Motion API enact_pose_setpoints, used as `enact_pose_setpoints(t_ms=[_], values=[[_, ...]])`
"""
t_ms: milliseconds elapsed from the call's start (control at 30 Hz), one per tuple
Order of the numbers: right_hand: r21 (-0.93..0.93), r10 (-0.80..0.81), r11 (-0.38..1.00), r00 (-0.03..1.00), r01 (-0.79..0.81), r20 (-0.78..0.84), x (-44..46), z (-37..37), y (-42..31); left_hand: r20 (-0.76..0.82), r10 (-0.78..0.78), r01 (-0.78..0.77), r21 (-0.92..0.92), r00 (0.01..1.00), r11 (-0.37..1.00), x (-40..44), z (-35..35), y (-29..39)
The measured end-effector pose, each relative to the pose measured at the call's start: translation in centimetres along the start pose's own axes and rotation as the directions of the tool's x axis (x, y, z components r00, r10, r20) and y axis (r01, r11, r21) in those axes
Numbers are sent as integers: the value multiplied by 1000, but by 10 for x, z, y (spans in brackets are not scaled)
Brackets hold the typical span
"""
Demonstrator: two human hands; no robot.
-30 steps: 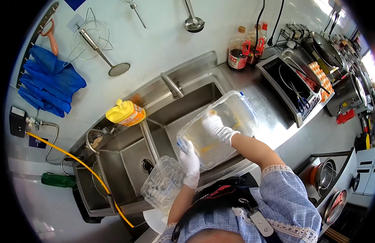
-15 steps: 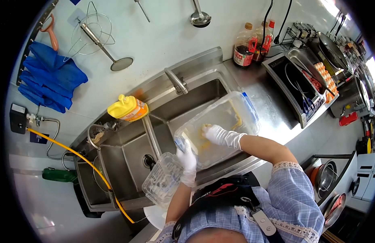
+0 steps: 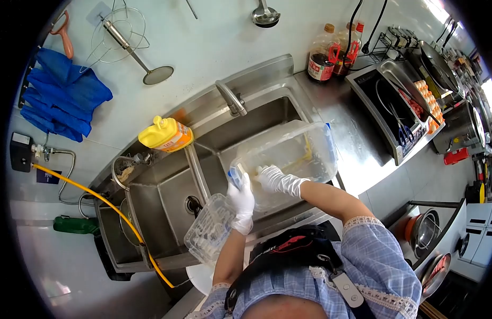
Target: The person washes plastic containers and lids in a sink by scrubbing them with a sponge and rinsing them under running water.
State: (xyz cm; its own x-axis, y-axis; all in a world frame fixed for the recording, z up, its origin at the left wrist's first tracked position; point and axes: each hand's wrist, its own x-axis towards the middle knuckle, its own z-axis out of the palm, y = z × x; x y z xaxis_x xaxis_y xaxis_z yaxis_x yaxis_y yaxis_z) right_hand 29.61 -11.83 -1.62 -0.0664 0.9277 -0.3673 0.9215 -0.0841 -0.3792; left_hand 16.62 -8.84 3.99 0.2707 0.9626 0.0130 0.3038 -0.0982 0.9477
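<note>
A large clear plastic container (image 3: 288, 141) with blue clips is tilted over the right sink basin. My left hand (image 3: 240, 201), in a white glove, is closed on its near left end beside a blue clip. Inside the container is my right hand (image 3: 278, 181), also gloved, its fingers curled against the inner wall. A yellowish bit shows at those fingertips, too small to name. Yellow residue (image 3: 308, 151) streaks the container's far right wall. Below my left wrist lies a smaller clear plastic basket (image 3: 207, 229) at the sink's front edge.
A yellow detergent jug (image 3: 167, 135) stands behind the basin divider, left of the faucet (image 3: 231, 99). A yellow hose (image 3: 97, 195) crosses the left side. At right are sauce bottles (image 3: 323, 56), an induction cooker (image 3: 381, 106) with scissors on it, and eggs (image 3: 428, 101).
My right hand has moved left and slightly down inside the container, closer to my left hand. The container has shifted slightly; my left hand keeps its hold.
</note>
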Motion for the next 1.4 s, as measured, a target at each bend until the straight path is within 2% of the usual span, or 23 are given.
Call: enact_pose_setpoints(t_ms=[233, 367, 433, 500, 567, 600, 667, 733, 767, 800, 833, 900, 933, 967, 1000, 1033, 1100, 1167, 1233, 1267, 1300, 1367, 1400], values=[[-162, -161, 976, 985, 148, -66, -35, -10, 36, 21, -56, 58, -80, 998, 995, -2, -3, -2], [-64, 139, 989, 977, -130, 160, -59, -18, 82, 43, -55, 59, -110, 998, 992, -2, -9, -9], [-101, 166, 983, 980, -156, 107, -57, -17, 83, 60, -56, 65, -151, 997, 986, -3, -8, 2], [-72, 205, 976, 978, -207, -33, -37, -14, 60, 19, -144, 142, 63, 989, 988, -6, 1, 14], [168, 133, 982, 950, -88, -281, 6, 35, 27, 36, -49, 54, -139, 998, 989, -8, 17, 4], [168, 134, 982, 949, -88, -286, 7, 34, 27, -20, 16, -19, -140, 1000, 990, -8, 22, 2], [322, 379, 904, 876, -282, -299, 9, 35, 25, -12, -29, 26, -172, 1000, 985, -8, 16, -5], [154, 306, 952, 855, -265, -419, -15, 7, 52, -39, -34, 29, -132, 999, 991, -7, 9, -15], [87, 417, 902, 797, -424, -437, -20, -3, 63, -49, -36, 30, -135, 998, 990, -7, 7, -16], [176, 532, 839, 708, -515, -465, -19, -3, 84, -69, -41, 30, -153, 997, 988, -7, 5, -17], [384, 597, 802, 591, -458, -542, -17, -3, 93, -88, -42, 26, -174, 995, 984, -5, 6, -14], [200, 534, 844, 749, -498, -393, -11, 3, 69, -60, -96, 86, -147, 994, 985, -8, 7, -1], [-66, 286, 932, 833, -357, -473, 27, 54, 75, -27, -146, 141, -124, 989, 982, -7, 10, 6], [180, 491, 870, 762, -460, -423, 61, 85, 53, -21, -144, 140, -129, 989, 982, -8, 13, 8], [-181, -4, 972, 761, -149, -648, 27, 48, 15, -9, -148, 146, -117, 989, 982, -8, 14, 9], [139, 121, 987, 929, -76, -349, 18, 20, 3, 1, -148, 147, -105, 989, 983, -6, 14, 10], [330, 517, 850, 774, -411, -366, 15, 19, 18, -28, -137, 132, -154, 990, 979, -5, 11, -8], [264, 450, 892, 782, -368, -431, -1, 10, 49, -66, -142, 126, -201, 988, 971, -10, 5, -14], [236, 636, 771, 703, -592, -318, 2, 1, 63, -86, -154, 140, -157, 984, 978, -11, 6, 3], [-128, 411, 882, 873, -454, -264, 7, 6, 52, -83, -154, 139, -161, 985, 977, -9, 9, 6], [-454, 194, 863, 975, -223, -109, 11, 12, 25, -51, -145, 136, -151, 988, 979, -9, 12, 9], [-283, 65, 952, 982, -115, -180, 23, 43, 6, -14, -130, 127, -143, 991, 982, -9, 18, 11], [-65, 228, 966, 941, -251, -252, 14, 32, 2, -6, -136, 133, -152, 991, 979, -10, 17, 8]])
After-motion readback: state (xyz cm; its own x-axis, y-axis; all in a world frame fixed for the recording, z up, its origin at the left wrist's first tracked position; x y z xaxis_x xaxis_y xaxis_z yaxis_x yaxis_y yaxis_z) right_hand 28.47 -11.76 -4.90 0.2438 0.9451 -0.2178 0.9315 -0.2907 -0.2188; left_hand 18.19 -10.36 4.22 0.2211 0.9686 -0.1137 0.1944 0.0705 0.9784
